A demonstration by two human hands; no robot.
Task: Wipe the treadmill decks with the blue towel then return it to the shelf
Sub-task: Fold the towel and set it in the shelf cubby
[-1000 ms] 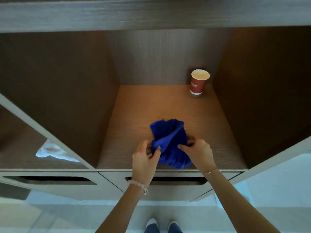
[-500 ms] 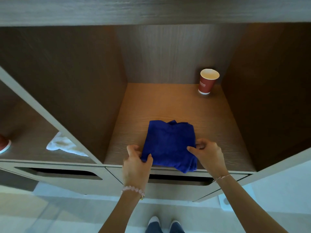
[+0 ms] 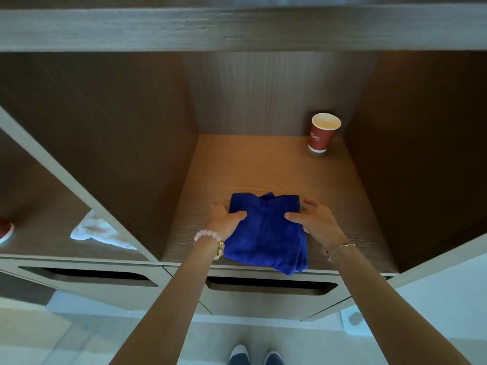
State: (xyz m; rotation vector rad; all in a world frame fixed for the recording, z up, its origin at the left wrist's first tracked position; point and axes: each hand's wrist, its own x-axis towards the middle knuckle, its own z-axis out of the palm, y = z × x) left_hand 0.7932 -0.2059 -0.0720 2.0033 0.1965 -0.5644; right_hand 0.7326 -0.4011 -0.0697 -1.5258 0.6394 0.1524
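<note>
Blue towel [image 3: 266, 233] flattened, hands [image 3: 225, 219] [image 3: 313, 222] slid forward alongside

A single camera, worn on the person's head, gives the only view. It faces forward and steeply down into an open shelf compartment [image 3: 263, 164] at close range, and its wide lens bends the cabinet edges. Both forearms enter from the bottom edge. The left hand [image 3: 224, 219] and right hand [image 3: 313, 222] flank the blue towel [image 3: 263, 238] near the frame's centre. The person's shoes [image 3: 238, 354] show at the bottom.
</note>
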